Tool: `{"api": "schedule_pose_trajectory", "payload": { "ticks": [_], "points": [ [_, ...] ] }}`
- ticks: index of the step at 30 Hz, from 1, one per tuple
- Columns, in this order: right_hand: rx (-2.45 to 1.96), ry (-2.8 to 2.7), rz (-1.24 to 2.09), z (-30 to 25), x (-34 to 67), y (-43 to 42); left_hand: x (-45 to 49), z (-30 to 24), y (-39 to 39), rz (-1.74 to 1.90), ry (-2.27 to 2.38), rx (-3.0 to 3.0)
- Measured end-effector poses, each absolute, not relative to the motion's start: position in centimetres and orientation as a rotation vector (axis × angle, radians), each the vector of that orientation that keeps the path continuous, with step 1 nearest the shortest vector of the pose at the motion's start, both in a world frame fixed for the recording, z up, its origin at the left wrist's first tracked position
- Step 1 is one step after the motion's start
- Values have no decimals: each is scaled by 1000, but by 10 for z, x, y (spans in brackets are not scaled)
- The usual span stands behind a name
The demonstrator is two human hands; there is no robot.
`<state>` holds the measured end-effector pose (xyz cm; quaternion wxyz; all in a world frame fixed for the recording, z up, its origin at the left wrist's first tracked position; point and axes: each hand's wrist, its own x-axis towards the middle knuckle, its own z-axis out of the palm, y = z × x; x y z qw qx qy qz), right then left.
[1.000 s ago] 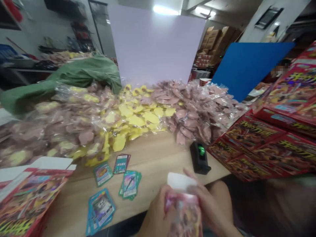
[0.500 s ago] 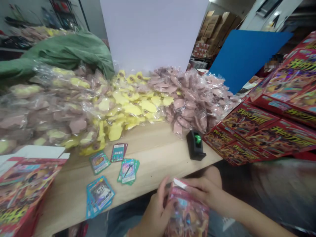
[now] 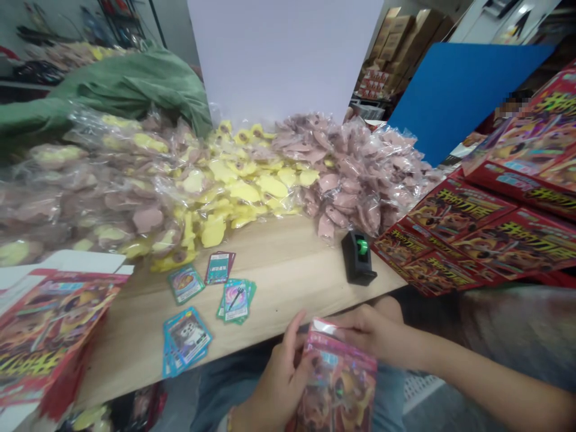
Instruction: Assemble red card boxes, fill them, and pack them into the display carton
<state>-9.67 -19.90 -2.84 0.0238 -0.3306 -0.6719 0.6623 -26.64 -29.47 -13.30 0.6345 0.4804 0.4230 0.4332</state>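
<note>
- Wooden table [image 3: 279, 264] was heaped at the back with plastic bags [image 3: 252, 186] of pink and yellow bits, cards [image 3: 186, 342] spread out front
- Left hand [image 3: 279, 384] wrapped the side of a shiny pack [image 3: 337, 384], held over the lap
- Right hand [image 3: 364, 330] reached across, fingers gripping the pack's top edge

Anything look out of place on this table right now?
The blue-bordered cards lie fanned and unsquared near the front edge of the wooden table, looser than the green-bordered stack beside them.
</note>
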Motion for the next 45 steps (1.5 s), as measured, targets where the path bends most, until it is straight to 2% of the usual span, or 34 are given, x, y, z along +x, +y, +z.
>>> {"api": "schedule_pose_trajectory", "payload": {
  "ticks": [3,6,10,14,17,22,26,28,31,34,37,40,45],
  "points": [
    [-886,-2308,1838,-20,-98,-203,-267,-136,-298,994,953,1094],
    [-960,-2388,1664,-18,-100,-215,-271,-135,-297,993,995,1162],
    [-1105,-2244,1445,-34,-103,-235,-285,-120,-281,921,1059,1289],
    [-1292,-1666,1503,-58,-91,-240,-295,-98,-262,802,1043,1346],
    [-1371,-1432,1611,-64,-80,-237,-293,-94,-257,752,1058,1369],
    [-1291,-1559,1662,-52,-80,-247,-291,-97,-260,697,1084,1384],
    [-1148,-1728,1541,-52,-69,-255,-302,-61,-239,475,860,1607],
    [-1340,-1601,1340,-62,-52,-235,-307,-36,-219,523,892,1801],
    [-1785,-1185,1046,-83,-29,-176,-303,-19,-184,787,1213,2074],
    [-1948,-972,1127,-102,-20,-119,-290,-34,-158,716,1271,2238],
    [-1908,-897,1300,-110,-20,-95,-283,-49,-145,612,1212,2252],
    [-1806,-873,1313,-114,-21,-107,-285,-42,-139,518,1218,2214],
    [-1715,-904,1156,-129,-29,-158,-282,-23,-134,279,1421,2171]
  ]
}}
